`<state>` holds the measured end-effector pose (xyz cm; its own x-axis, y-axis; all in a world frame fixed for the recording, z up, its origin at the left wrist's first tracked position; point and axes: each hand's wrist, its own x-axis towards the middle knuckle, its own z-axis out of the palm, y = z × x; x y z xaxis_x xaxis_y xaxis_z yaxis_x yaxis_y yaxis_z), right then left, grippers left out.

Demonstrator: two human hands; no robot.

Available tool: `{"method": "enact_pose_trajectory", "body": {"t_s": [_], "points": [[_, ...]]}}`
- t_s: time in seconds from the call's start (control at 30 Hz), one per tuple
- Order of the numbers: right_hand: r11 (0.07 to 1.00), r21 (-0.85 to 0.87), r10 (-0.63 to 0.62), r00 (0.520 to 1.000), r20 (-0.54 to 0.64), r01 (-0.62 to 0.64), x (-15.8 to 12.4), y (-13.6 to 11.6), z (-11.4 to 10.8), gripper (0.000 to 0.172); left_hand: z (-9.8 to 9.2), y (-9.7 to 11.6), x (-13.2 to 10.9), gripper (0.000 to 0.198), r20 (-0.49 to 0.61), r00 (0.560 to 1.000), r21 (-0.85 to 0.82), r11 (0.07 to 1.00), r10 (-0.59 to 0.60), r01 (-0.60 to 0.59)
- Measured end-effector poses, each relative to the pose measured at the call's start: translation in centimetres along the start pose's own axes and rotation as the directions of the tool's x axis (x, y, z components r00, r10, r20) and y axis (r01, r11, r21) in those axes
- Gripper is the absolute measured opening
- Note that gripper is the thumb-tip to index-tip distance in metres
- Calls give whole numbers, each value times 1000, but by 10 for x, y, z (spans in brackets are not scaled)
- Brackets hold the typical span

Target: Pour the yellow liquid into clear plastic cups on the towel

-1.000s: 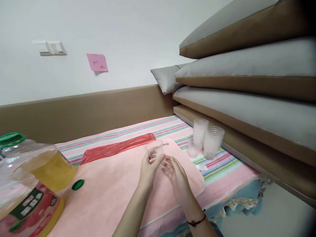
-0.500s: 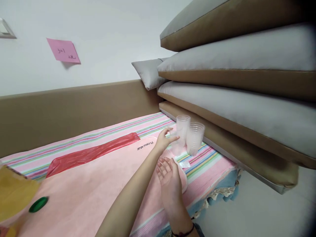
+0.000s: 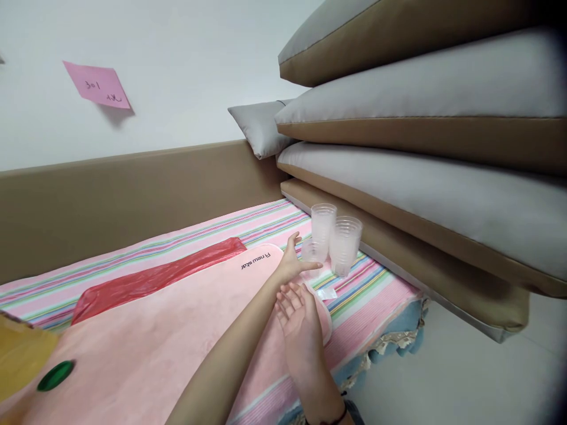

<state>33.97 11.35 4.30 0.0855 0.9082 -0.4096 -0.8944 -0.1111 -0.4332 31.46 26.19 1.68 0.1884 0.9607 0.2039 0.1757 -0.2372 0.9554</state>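
Two tall stacks of clear plastic cups stand side by side, a rear stack (image 3: 323, 223) and a right stack (image 3: 346, 243). A shorter clear plastic cup (image 3: 312, 251) stands in front of them; I cannot tell whether it is one cup or a few nested. My left hand (image 3: 293, 263) is right beside this short cup, thumb and fingers spread wide, holding nothing. Below it, my right hand (image 3: 300, 316) is turned palm up with loosely curled fingers and an empty palm, close to my left forearm. A small clear wrapper (image 3: 326, 294) lies to the right of my hands.
A pink mat (image 3: 177, 330) covers much of the striped cloth (image 3: 367, 307). On the left are a red plastic bag (image 3: 150, 278), a green lid-like disc (image 3: 55, 376) and a yellow item (image 3: 22, 354). Stacked cushions (image 3: 398, 171) rise on the right.
My left hand has spread its fingers and let go of the short cup, drawing slightly back from it. My right hand keeps its palm-up pose. The whole view has shifted a little.
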Motion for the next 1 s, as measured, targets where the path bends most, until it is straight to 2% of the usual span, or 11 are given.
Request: {"method": "enact_pose_trajectory", "body": {"t_s": [0.17,0.4,0.5,0.6,0.7,0.73,0.8,0.9,1.0], "points": [[1000,6,-18,1000,-6,18,-1,0,-1,15,2,16,1,86,-12,995,78,992,98,-97],[1000,-7,-23,1000,15,23,-1,-1,-2,19,2,22,3,88,19,989,193,970,144,-145],[1000,4,-18,1000,-12,18,0,-2,-3,22,0,25,-1,89,-23,988,205,967,155,-148],[1000,25,15,999,-50,-13,2,-2,-5,18,-16,29,-15,67,-95,976,234,958,195,-168],[998,15,57,995,-87,-56,4,0,-8,10,-53,28,-46,34,-141,968,317,936,208,-155],[998,5,68,993,-98,-68,5,1,-9,10,-70,27,-59,29,-154,968,357,924,200,-134],[996,-18,82,991,-109,-85,5,3,-10,13,-111,21,-91,30,-189,969,453,890,162,-60],[992,-49,112,989,-97,-118,2,6,-12,20,-181,11,-144,37,-323,944,602,784,64,153],[983,-93,152,986,-74,-158,0,12,-15,19,-244,2,-197,29,-505,863,693,579,-37,430]]}}
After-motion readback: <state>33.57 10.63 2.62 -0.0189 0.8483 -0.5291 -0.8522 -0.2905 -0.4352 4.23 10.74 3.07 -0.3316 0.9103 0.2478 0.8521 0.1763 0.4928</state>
